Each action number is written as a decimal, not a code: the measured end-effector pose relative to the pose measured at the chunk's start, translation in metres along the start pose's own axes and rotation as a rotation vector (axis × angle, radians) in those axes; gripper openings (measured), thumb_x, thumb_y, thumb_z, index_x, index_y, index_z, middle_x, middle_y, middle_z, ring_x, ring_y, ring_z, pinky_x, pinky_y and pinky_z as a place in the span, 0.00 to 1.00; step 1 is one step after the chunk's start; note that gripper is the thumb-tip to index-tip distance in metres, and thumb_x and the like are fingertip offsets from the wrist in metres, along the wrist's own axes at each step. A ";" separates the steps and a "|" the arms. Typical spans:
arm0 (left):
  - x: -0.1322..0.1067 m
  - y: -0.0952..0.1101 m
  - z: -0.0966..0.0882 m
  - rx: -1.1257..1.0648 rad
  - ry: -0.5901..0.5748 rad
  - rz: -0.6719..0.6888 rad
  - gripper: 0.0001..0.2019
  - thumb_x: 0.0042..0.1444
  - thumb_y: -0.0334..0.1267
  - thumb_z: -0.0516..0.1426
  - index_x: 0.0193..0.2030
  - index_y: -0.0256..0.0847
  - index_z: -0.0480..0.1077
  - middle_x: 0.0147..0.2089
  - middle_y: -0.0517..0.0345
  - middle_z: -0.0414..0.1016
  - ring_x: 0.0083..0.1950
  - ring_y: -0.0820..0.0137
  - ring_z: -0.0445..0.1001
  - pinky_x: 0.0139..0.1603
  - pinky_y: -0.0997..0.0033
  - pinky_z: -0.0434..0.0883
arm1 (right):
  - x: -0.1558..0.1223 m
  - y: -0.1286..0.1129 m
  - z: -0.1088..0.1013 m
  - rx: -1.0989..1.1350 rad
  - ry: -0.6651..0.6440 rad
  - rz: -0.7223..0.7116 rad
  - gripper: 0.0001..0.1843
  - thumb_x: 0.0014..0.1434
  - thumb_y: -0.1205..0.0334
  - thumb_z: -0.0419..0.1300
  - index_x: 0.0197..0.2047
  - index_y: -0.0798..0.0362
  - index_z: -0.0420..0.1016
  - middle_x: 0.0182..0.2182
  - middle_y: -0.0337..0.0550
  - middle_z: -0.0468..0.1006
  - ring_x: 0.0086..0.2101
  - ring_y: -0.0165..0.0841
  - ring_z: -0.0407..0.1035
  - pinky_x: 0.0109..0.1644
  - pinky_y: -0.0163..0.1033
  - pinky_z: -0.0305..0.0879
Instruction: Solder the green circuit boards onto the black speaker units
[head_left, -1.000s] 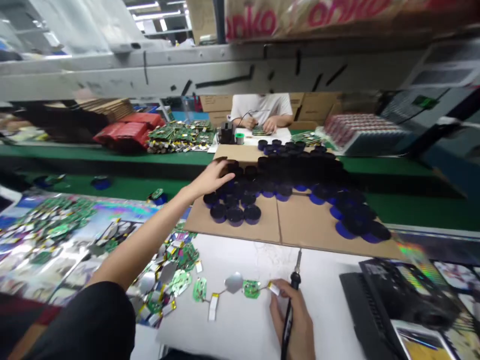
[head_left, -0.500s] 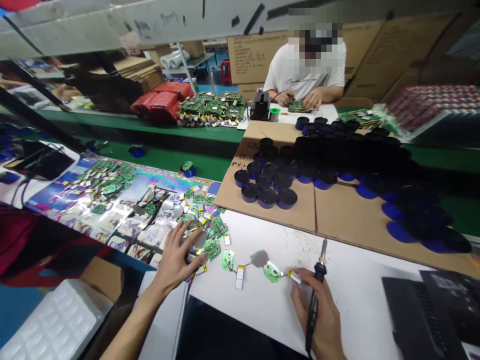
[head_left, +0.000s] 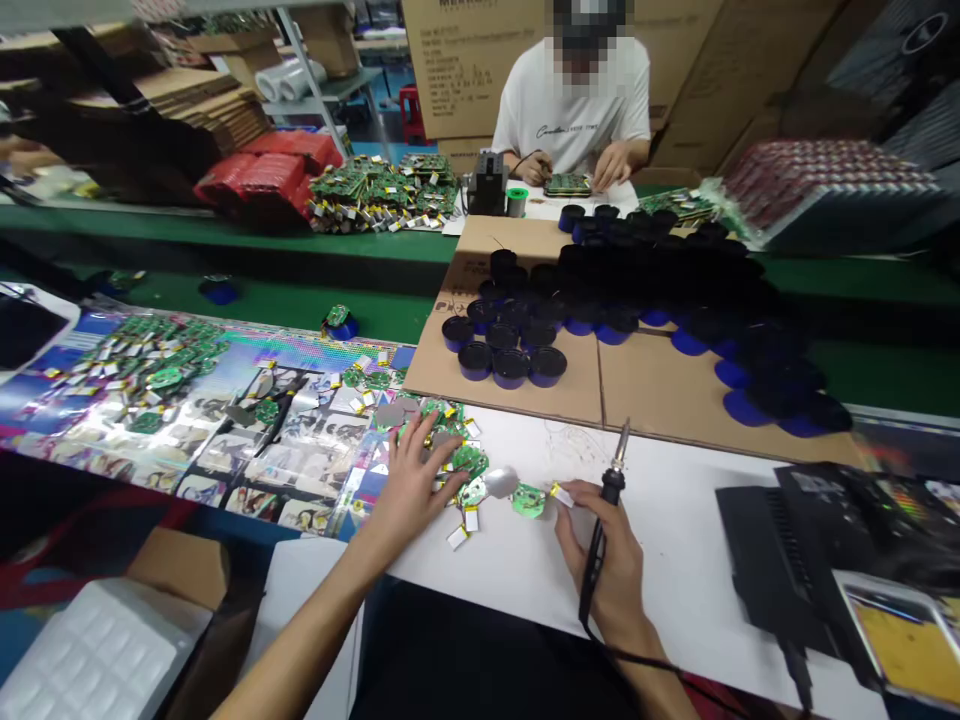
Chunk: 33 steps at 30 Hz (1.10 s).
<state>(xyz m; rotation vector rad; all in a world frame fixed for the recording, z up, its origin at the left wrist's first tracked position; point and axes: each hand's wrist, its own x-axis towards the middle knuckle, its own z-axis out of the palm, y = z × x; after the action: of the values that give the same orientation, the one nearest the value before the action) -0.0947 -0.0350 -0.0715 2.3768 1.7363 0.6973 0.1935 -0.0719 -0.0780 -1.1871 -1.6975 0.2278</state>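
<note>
My left hand (head_left: 418,478) lies with spread fingers over a cluster of green circuit boards (head_left: 470,460) with small batteries wired to them. In my right hand (head_left: 611,560) is a black soldering iron (head_left: 596,545), its metal tip pointing up and away. Thumb and forefinger of the same hand pinch a small silver battery (head_left: 562,495) with a yellow end. It is beside a single green circuit board (head_left: 528,500), next to a round grey disc (head_left: 501,483). Two loose-lying batteries (head_left: 471,519) rest just right of my left hand.
Blue-and-black round housings (head_left: 511,367) crowd a cardboard sheet (head_left: 450,375) ahead. More boards (head_left: 165,360) spread over the printed sheet at left. A black device (head_left: 765,560) stands at right beside a tray with a yellow sponge (head_left: 900,640). Across the bench, a person (head_left: 574,110) handles boards.
My left hand has moved right, and the cluster of boards under it now lies closer to the board by my right hand. My right hand still holds the iron and battery. The view has shifted.
</note>
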 end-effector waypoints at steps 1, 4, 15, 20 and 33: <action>0.002 0.003 0.001 -0.021 -0.021 0.018 0.18 0.72 0.44 0.59 0.65 0.47 0.72 0.80 0.41 0.56 0.83 0.40 0.48 0.77 0.27 0.56 | 0.002 -0.001 0.002 0.003 0.000 -0.008 0.22 0.63 0.75 0.67 0.57 0.50 0.72 0.48 0.49 0.83 0.47 0.41 0.82 0.52 0.51 0.84; 0.006 0.021 0.006 -0.112 -0.053 0.033 0.20 0.73 0.43 0.59 0.68 0.45 0.67 0.81 0.41 0.53 0.85 0.42 0.41 0.79 0.30 0.56 | 0.007 0.001 0.006 0.000 0.004 -0.024 0.22 0.63 0.75 0.67 0.57 0.49 0.72 0.47 0.48 0.83 0.47 0.40 0.81 0.51 0.50 0.84; 0.022 0.091 0.019 -0.535 0.127 -0.244 0.19 0.76 0.41 0.53 0.70 0.48 0.63 0.83 0.42 0.46 0.85 0.48 0.46 0.80 0.35 0.56 | 0.047 -0.004 0.005 0.037 0.210 0.022 0.20 0.64 0.72 0.67 0.55 0.47 0.70 0.48 0.47 0.82 0.50 0.41 0.81 0.56 0.56 0.82; -0.005 0.078 -0.002 -0.406 -0.128 0.380 0.17 0.71 0.41 0.61 0.64 0.46 0.70 0.72 0.43 0.69 0.79 0.51 0.61 0.79 0.40 0.61 | 0.057 0.001 -0.001 0.084 0.262 0.056 0.17 0.66 0.68 0.66 0.55 0.46 0.69 0.48 0.47 0.81 0.50 0.41 0.81 0.55 0.56 0.82; 0.007 0.033 -0.001 -0.108 -0.138 0.545 0.10 0.69 0.25 0.57 0.50 0.43 0.75 0.56 0.51 0.81 0.61 0.57 0.76 0.70 0.45 0.68 | 0.024 0.004 -0.046 0.001 0.123 0.016 0.24 0.62 0.75 0.67 0.57 0.47 0.71 0.46 0.46 0.83 0.46 0.40 0.82 0.52 0.52 0.83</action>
<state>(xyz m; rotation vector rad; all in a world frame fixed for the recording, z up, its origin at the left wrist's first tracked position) -0.0650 -0.0395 -0.0566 2.7576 0.9674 0.6408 0.2330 -0.0675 -0.0437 -1.1905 -1.5808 0.1617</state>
